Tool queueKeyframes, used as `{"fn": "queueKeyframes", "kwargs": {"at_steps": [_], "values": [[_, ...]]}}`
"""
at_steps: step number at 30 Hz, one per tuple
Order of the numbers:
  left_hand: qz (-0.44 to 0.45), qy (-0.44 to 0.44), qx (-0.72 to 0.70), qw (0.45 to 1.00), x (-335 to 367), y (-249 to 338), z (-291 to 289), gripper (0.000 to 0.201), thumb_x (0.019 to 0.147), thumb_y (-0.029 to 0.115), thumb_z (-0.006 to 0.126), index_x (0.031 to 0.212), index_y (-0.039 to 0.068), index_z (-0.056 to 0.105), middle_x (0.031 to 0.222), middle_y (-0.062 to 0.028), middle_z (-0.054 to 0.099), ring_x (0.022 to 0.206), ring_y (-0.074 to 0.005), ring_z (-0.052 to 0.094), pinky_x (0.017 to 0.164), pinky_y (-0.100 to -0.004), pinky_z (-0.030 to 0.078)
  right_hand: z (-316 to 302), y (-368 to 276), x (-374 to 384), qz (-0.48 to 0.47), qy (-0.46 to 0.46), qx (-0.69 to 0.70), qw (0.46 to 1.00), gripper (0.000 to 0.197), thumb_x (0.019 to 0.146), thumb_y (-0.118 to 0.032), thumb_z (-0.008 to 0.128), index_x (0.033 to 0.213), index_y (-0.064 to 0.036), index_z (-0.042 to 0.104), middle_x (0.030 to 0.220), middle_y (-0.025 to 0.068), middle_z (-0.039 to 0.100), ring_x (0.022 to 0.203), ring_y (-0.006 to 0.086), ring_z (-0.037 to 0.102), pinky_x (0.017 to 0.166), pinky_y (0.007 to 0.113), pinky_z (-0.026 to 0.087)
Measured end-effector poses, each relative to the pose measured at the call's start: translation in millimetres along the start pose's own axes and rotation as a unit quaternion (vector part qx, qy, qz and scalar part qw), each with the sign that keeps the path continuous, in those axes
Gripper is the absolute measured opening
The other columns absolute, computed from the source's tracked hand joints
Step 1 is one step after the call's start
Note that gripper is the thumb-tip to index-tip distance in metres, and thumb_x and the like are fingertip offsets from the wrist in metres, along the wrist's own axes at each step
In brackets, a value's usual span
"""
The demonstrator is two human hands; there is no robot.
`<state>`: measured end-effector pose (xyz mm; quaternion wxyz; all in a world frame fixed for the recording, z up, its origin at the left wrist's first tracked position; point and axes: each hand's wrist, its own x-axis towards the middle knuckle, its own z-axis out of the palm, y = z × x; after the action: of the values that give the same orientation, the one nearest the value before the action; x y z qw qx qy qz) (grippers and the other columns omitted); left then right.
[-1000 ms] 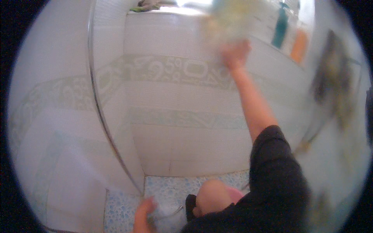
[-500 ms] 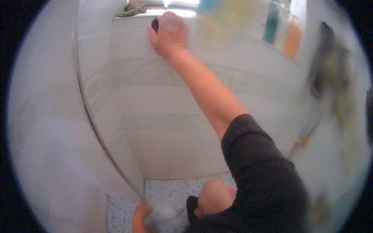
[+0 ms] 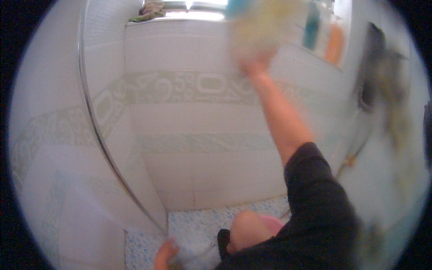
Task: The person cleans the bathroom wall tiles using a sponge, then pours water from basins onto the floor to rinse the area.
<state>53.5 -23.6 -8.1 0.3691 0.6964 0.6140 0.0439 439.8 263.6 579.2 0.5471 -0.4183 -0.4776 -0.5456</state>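
Meeting the lower end of a blurred yellow-and-blue patch (image 3: pixel 263 24), your right hand (image 3: pixel 258 64) is at the upper centre of the frame, over the tiled wall (image 3: pixel 193 121) that fills the middle. Blur hides your fingers, so I cannot tell whether they are clenched, loose or around something, nor whether they touch the tiles. Your left hand (image 3: pixel 167 251) is low, left of centre by the bottom edge; its grip cannot be told either. To the upper right you have a teal bottle (image 3: pixel 311 31) and an orange bottle (image 3: pixel 334 44), with blurred dark items (image 3: pixel 371 67) farther right. A crumpled cloth (image 3: pixel 150 11) lies at the upper left. Your bare knee (image 3: pixel 247 227) and a pink object (image 3: pixel 272 222) crowd the bottom centre, over the patterned floor (image 3: pixel 193 227). Your right arm (image 3: pixel 288 117) slants up and leftward from its black sleeve (image 3: pixel 319 193), nearly straight. A metal strip (image 3: pixel 103 148) curves down the left side to just above your left hand; between strip and forearm, bare tile lies open.
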Motion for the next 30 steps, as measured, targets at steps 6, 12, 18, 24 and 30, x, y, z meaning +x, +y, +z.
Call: {"fn": "queueKeyframes", "kwargs": {"at_steps": [6, 12, 18, 24, 30], "values": [[-0.05, -0.039, -0.003, 0.998, 1.8, 25.5, 9.7, 0.069, 0.086, 0.044, 0.062, 0.142, 0.01, 0.041, 0.138, -0.0192, 0.05, 0.124, -0.0356, 0.05, 0.104, -0.0426, 0.041, -9.1, -138.1, -2.0, -0.063, -0.116, 0.091, 0.987, 0.048, 0.084, -0.041, 0.056, 0.117, -0.005, 0.056, 0.124, 0.0187, 0.048, 0.119, 0.0356, 0.042, 0.095, 0.053, 0.031], [-0.065, -0.088, 0.028, 0.994, 24.9, 2.3, 64.1, 0.068, 0.087, 0.049, 0.06, 0.141, 0.011, 0.044, 0.137, -0.0201, 0.051, 0.125, -0.0373, 0.049, 0.105, -0.0446, 0.039, -44.6, -21.8, -16.6, -0.088, -0.087, 0.137, 0.983, 0.038, 0.079, -0.036, 0.063, 0.105, -0.0091, 0.06, 0.114, 0.0171, 0.054, 0.112, 0.0343, 0.048, 0.097, 0.051, 0.034], [-0.057, -0.084, 0.05, 0.994, 42.8, -32.5, 53.3, 0.069, 0.087, 0.052, 0.058, 0.141, 0.012, 0.044, 0.14, -0.0201, 0.048, 0.128, -0.0369, 0.047, 0.107, -0.044, 0.037, -69.2, 181.9, -30.7, 0.006, 0.077, 0.032, 0.996, 0.022, 0.072, -0.024, 0.069, 0.086, -0.0085, 0.062, 0.083, 0.0122, 0.061, 0.079, 0.0302, 0.059, 0.067, 0.046, 0.046], [-0.095, -0.012, 0.079, 0.992, 16.9, -4.3, 107.4, 0.068, 0.085, 0.046, 0.064, 0.141, 0.013, 0.044, 0.133, -0.0206, 0.054, 0.12, -0.0372, 0.054, 0.102, -0.045, 0.042, -61.0, 140.4, -54.3, 0.164, -0.065, 0.181, 0.968, 0.02, 0.077, -0.025, 0.065, 0.083, -0.0057, 0.062, 0.084, 0.0129, 0.057, 0.085, 0.0302, 0.055, 0.08, 0.047, 0.042], [-0.074, -0.083, 0.008, 0.994, 25.2, 51.4, 89.9, 0.07, 0.084, 0.047, 0.062, 0.137, 0.004, 0.046, 0.134, -0.0202, 0.053, 0.124, -0.0376, 0.05, 0.106, -0.0445, 0.038, -57.4, 27.8, 1.4, -0.054, -0.032, 0.112, 0.992, 0.03, 0.078, -0.029, 0.066, 0.098, -0.0106, 0.053, 0.105, 0.0161, 0.048, 0.103, 0.0331, 0.047, 0.085, 0.05, 0.037]]}}
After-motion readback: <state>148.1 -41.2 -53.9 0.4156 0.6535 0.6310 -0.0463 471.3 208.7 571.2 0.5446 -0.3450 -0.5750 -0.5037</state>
